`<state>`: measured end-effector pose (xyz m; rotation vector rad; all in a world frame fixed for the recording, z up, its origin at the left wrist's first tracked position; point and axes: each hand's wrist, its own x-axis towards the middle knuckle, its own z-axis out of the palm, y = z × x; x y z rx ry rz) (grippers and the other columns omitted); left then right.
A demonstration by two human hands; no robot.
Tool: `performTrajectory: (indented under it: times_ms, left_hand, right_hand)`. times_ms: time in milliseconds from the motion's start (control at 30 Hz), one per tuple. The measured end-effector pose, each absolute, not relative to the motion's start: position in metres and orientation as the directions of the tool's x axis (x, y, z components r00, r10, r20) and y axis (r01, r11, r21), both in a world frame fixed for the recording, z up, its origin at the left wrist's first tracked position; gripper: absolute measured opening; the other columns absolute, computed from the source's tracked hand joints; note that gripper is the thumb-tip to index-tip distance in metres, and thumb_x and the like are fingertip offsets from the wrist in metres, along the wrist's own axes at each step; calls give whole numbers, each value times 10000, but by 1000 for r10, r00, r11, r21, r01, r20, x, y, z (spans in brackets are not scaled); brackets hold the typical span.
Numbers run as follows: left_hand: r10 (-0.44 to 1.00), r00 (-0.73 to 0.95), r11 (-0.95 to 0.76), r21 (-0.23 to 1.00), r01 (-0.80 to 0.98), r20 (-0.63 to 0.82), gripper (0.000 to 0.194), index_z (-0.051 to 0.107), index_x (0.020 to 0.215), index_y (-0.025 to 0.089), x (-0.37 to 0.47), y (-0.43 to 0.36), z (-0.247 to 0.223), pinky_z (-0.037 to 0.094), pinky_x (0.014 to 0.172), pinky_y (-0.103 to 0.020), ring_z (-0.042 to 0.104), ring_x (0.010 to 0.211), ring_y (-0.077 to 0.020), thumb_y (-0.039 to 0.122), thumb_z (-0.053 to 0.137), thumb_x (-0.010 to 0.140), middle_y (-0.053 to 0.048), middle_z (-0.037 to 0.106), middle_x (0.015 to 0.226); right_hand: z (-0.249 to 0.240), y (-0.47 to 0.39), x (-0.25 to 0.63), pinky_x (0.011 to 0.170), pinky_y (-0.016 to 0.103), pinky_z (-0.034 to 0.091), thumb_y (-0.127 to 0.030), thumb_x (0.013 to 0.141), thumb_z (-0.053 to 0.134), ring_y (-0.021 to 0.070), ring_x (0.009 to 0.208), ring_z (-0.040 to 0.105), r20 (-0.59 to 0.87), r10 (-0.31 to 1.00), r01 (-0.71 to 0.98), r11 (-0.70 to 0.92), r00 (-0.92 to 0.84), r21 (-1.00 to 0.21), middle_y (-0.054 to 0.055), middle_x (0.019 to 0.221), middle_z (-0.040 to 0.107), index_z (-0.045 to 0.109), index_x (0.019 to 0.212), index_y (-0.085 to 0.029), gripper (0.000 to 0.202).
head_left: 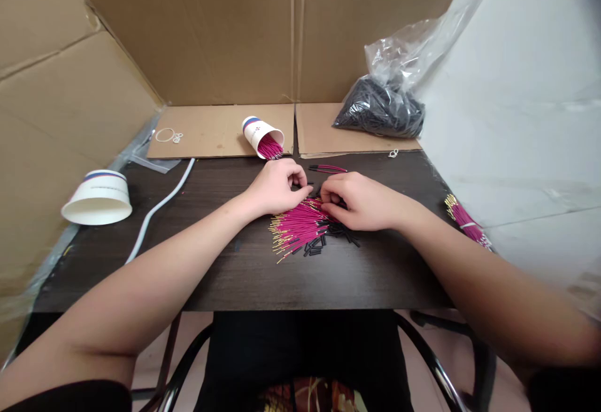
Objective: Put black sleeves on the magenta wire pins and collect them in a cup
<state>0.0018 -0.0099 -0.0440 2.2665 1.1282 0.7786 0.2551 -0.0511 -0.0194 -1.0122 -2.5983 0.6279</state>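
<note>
- The biggest thing I see is the cardboard wall (225,30), which folds around the back and left of the work spot; to the right there is a pale wall (526,86).
- Below it lies the dark wood-grain table (244,280), with two flat cardboard sheets (216,133) laid along its far edge.
- On the right sheet a clear plastic bag (389,96) slumps, full of small black pieces, well apart from my hands.
- At the left edge a white paper cup (97,198) stands upside down, and a white cable (159,205) runs past it towards the back.
- A second paper cup (261,136) lies tipped on its side just behind my hands, with pink wires spilling from its mouth.
- The pile of pink wires (300,227) with gold tips fans out on the table right under my hands, with short black sleeves (328,240) scattered against it.
- A tied bundle of pink wires (464,219) sits at the right edge of the table.
- My left hand (277,186) is curled, its grip pinched closed on something small and dark that I cannot make out.
- My right hand (359,199) is closed too, fingertips meeting the left's just above the pile; what it pinches is hidden.
- One lone pink wire (328,168) lies just behind the hands.
</note>
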Motion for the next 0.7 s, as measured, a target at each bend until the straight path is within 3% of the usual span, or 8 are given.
performTrajectory:
  times_ms: [267,500,700]
  left_hand:
    - [811,511,-552,661,508,284,89,817,816,170,0,-8,-46,457,692,-334,580,712,-157,195,878,877,-32,688,799]
    - [791,543,-574,648,501,282,46,822,859,179,-1,-8,-45,483,711,-337,590,723,-158,172,826,904,-34,700,824]
    - [779,571,-582,637,505,259,58,813,901,182,-2,-9,-43,509,762,-358,602,754,-167,219,809,945,-48,715,876]
  right_hand:
    - [-20,-49,257,818,329,426,-181,1056,631,185,821,591,125,682,557,677,-720,-482,74,944,724,650,936,-178,121]
    - [-28,-49,254,755,323,407,-276,1143,570,177,726,573,363,751,559,656,-552,-507,33,856,710,614,1115,-204,88]
    - [-32,-43,256,748,319,409,-268,1086,619,176,738,562,392,762,565,647,-516,-512,35,831,682,633,1007,-201,105]
